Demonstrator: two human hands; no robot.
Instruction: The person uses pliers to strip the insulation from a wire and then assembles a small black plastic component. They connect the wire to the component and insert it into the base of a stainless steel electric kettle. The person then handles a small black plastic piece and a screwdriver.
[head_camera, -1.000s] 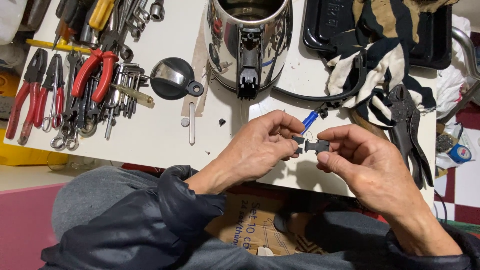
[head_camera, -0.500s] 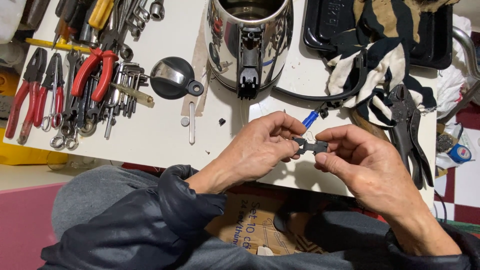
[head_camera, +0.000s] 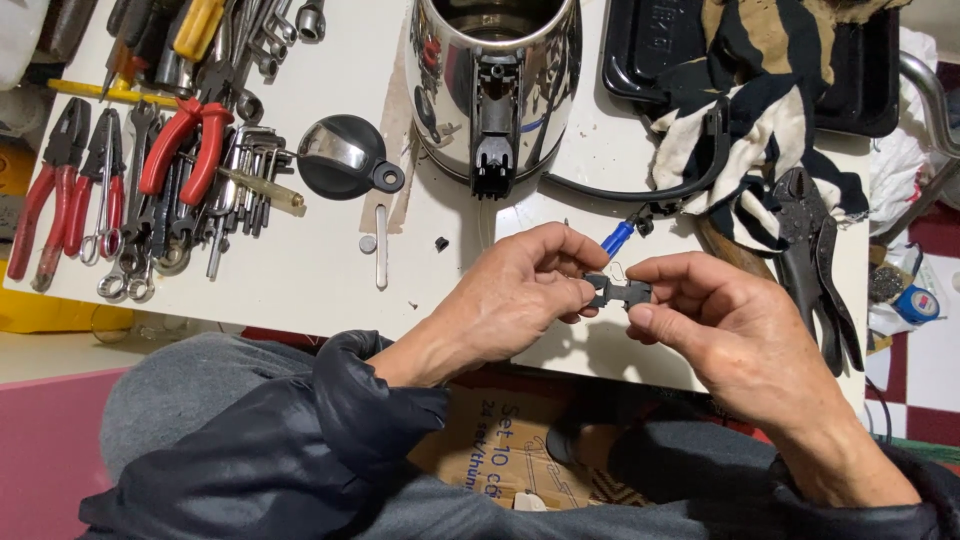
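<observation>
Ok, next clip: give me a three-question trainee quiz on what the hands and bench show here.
1. True or false: both hands pinch the small black part at once.
2. Which lies nearest the right hand? A) red pliers B) black locking pliers C) yellow screwdriver
3. What stands on the table just beyond the hands?

Key:
1. True. The left hand and the right hand each have a grip on one end.
2. B. The black locking pliers lie just right of it; the red pliers are far left.
3. A shiny steel kettle, lid off, with its black lid lying to the left.
</observation>
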